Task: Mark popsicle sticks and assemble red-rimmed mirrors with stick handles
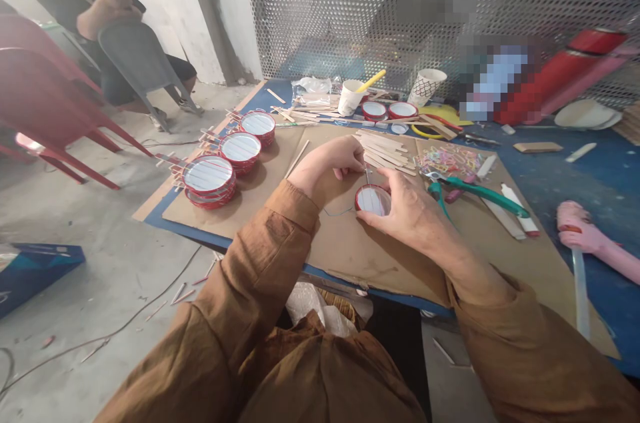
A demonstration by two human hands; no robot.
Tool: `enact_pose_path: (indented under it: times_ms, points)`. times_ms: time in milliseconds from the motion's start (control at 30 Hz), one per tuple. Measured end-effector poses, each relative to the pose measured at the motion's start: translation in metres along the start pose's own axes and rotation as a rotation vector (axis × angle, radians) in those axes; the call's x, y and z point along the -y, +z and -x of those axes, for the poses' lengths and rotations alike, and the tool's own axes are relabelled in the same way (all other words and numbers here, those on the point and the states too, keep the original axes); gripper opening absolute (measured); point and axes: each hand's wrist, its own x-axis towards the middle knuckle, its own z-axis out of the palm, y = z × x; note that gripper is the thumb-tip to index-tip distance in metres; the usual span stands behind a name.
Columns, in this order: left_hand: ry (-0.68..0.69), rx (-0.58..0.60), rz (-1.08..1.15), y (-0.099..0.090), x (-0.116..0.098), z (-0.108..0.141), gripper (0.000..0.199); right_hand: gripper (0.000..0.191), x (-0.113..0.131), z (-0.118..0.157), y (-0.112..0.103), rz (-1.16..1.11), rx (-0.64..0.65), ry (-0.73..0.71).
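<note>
My right hand (pixel 407 206) grips a small round red tin (pixel 373 200) with a white face, thumb and fingers around its right side, over the cardboard sheet (pixel 350 249). Thin lines cross the white face. Just above it, my left hand (pixel 345 156) is pinched on a thin string (pixel 369 176) that runs down to the tin's far rim. Another length of thin string (pixel 340 213) curves out on the tin's left. Beyond my hands lies a pile of flat wooden sticks (pixel 385 149).
Stacked red tins (pixel 210 176) with strings and protruding sticks stand at left. To the right lie colourful rubber bands (pixel 450 161), green-handled pliers (pixel 485 196), a white tube (pixel 520 209) and a pink glue gun (pixel 595 236). Paper cups (pixel 351 99) stand behind; a person (pixel 115 29) sits at far left.
</note>
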Motion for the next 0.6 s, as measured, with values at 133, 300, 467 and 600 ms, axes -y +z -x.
enact_pose_path:
  times_ms: [133,300,467,600]
  points:
    - [-0.001,-0.004,0.004,0.0002,-0.0017,0.0015,0.011,0.071,-0.0016,0.0002,0.0016,-0.012,-0.009,-0.01]
    - [0.002,-0.002,-0.009,-0.0003,-0.0027,0.002,0.008,0.071,-0.0008,-0.0003,0.0017,-0.006,-0.002,0.0]
    - [-0.013,-0.005,-0.015,0.0002,-0.0027,0.0009,0.004,0.07,0.0006,-0.0011,0.0009,0.002,0.009,0.002]
    - [-0.025,0.008,-0.042,-0.0003,-0.0046,0.0024,0.006,0.069,0.0008,-0.0011,0.0008,-0.005,-0.003,-0.014]
